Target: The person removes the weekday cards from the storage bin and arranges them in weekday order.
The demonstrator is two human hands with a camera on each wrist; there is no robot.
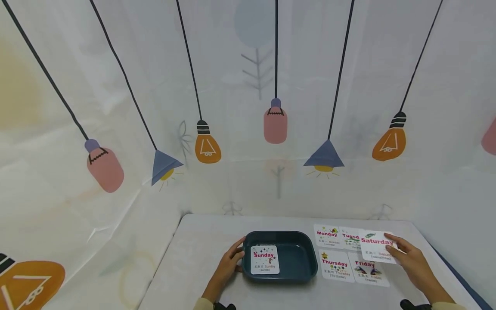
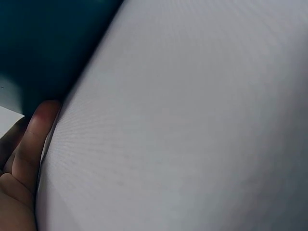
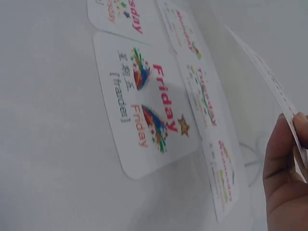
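My left hand (image 1: 225, 263) holds the left end of a dark teal rectangular tray (image 1: 296, 257). A white Sunday card (image 1: 265, 260) lies inside it, toward the left. Between thumb and fingers, my right hand (image 1: 415, 261) pinches a Saturday card (image 1: 375, 249), raised above other cards to the tray's right. Those lie in two rows: Monday (image 1: 327, 237), Tuesday (image 1: 348, 237) and Wednesday (image 3: 222, 180) at the back, Thursday (image 1: 336, 266) and Friday (image 1: 369, 272) in front. The Saturday card hides Wednesday in the head view; the right wrist view shows the held card nearly edge-on.
Everything rests on a white-covered table (image 1: 186, 258). Behind it and to the left hangs a pale sheet (image 1: 232, 185) printed with lamps and bulbs. The table's right edge runs beyond my right hand.
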